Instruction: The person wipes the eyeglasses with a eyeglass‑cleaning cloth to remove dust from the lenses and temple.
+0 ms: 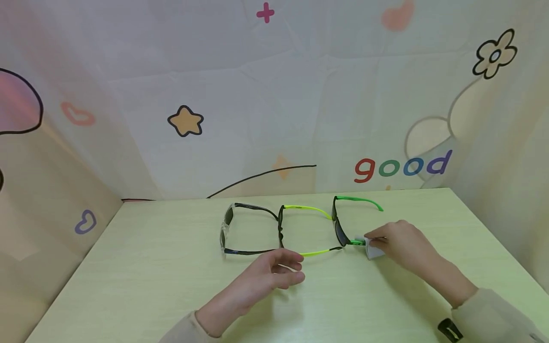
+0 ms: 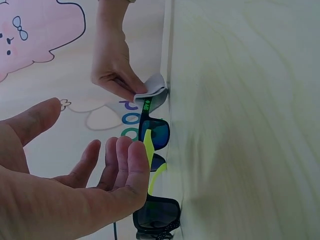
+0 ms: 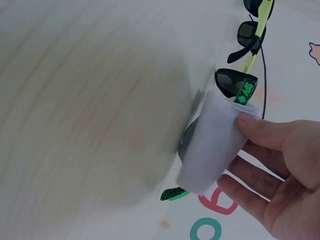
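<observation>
Three pairs of sunglasses stand in a row with their arms unfolded. At the right end, the green-armed sunglasses [image 1: 340, 232] have a pale folded cloth [image 1: 374, 249] wrapped over their near arm. My right hand [image 1: 405, 244] pinches the cloth on that arm between thumb and fingers, as the right wrist view shows closely. The yellow-armed sunglasses [image 1: 280, 226] are in the middle, and the clear-framed sunglasses [image 1: 224, 231] with black arms on the left. My left hand [image 1: 268, 275] hovers near the middle pair's near arm, fingers loosely bent and holding nothing.
The pale wooden table [image 1: 141, 281] ends at a curtain [image 1: 257, 95] behind, printed with shapes and the word "good". More curtain hangs along both sides. A small black object [image 1: 450, 329] shows beside the right sleeve [image 1: 493, 314].
</observation>
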Demonstrator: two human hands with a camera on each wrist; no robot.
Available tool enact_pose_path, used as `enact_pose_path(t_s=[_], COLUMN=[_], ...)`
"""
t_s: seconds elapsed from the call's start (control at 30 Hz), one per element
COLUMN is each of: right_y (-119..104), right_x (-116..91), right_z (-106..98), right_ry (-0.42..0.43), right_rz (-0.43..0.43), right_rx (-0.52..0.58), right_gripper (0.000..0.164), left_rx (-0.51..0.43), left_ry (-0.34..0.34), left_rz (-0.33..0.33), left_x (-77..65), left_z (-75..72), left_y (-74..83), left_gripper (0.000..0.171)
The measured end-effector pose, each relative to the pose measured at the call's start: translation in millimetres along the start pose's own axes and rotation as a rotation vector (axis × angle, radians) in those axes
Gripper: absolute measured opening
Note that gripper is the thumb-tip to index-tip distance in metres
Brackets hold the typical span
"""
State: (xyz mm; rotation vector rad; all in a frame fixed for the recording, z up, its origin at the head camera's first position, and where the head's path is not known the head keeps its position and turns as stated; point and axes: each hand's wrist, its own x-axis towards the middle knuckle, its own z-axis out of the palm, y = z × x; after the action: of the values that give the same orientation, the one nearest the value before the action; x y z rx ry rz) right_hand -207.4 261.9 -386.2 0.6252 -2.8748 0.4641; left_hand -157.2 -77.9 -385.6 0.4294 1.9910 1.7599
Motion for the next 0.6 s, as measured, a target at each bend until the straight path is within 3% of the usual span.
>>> enact_pose_path(t_s=[0.33, 0.6], right_y=[5, 2], right_x=[-14, -30], right_z=[-19, -29], right_ry=[0.12, 0.083], right_rz=[0.042, 0.059], right_rx=[0.026, -0.005], right_gripper=[0.018, 0.014], left_rx=[0.02, 0.139], left_ry=[-0.003, 0.023], left_rz=[0.002, 0.028], left_x=[1.4, -1.9], left_z=[0.7, -1.8], left_y=[-1.7, -3.5], left_gripper=[0.043, 0.04])
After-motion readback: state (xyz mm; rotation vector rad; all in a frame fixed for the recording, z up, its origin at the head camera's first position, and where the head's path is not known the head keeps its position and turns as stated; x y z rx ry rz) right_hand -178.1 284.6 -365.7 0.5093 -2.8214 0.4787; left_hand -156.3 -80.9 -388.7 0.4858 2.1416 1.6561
